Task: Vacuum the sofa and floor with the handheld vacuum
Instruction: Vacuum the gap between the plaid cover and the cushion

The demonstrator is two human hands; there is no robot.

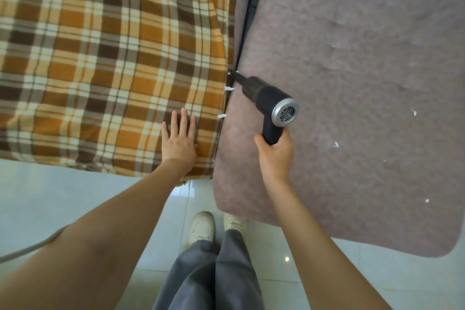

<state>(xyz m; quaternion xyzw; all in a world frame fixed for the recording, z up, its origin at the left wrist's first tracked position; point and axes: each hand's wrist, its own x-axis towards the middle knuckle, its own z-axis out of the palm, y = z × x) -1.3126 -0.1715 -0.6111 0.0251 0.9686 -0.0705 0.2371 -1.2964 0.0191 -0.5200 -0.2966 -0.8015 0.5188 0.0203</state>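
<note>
My right hand (275, 156) grips the handle of a black handheld vacuum (269, 102) with a silver rear grille. Its narrow nozzle points into the gap between a mauve sofa cushion (352, 83) and a seat covered by an orange and brown plaid blanket (100, 58). My left hand (180, 139) lies flat with straight fingers on the plaid blanket near the gap. White paper scraps (229, 88) sit along the gap, and several more scraps (336, 144) dot the mauve cushion. The pale tiled floor (75, 196) shows below the sofa.
My legs in grey trousers and white shoes (202, 228) stand on the tiles right at the sofa's front edge. A grey cord or hose (27, 250) crosses the floor at lower left, behind my left arm.
</note>
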